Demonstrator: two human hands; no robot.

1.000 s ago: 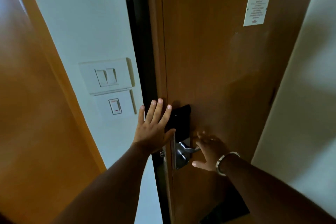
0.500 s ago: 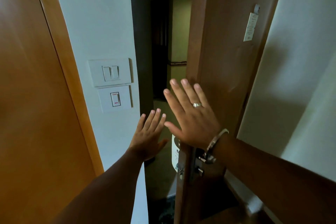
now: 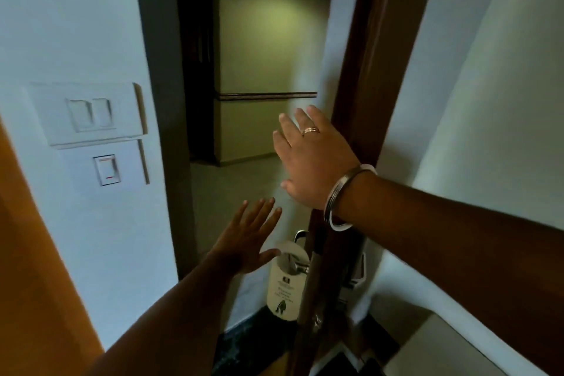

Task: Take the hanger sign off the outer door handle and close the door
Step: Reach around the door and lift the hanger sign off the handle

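The brown door (image 3: 375, 55) stands wide open, seen almost edge-on. A white hanger sign (image 3: 285, 287) with dark print hangs from the outer metal handle (image 3: 297, 267) on the door's far side. My left hand (image 3: 247, 238) is open with fingers spread, just left of the sign and close to its top, holding nothing. My right hand (image 3: 311, 159), wearing a ring and a metal bangle, is open and flat in front of the door's edge, above the handle.
A white wall with a double light switch (image 3: 91, 111) and a single switch (image 3: 106, 169) fills the left. An orange-brown panel (image 3: 30, 253) runs along the far left. Beyond the doorway lies a dim corridor (image 3: 262, 70). A white wall is at right.
The door has swung from shut to wide open. The sign on the outer handle has come into view. My left hand has dropped toward it; my right hand left the inner handle and rose.
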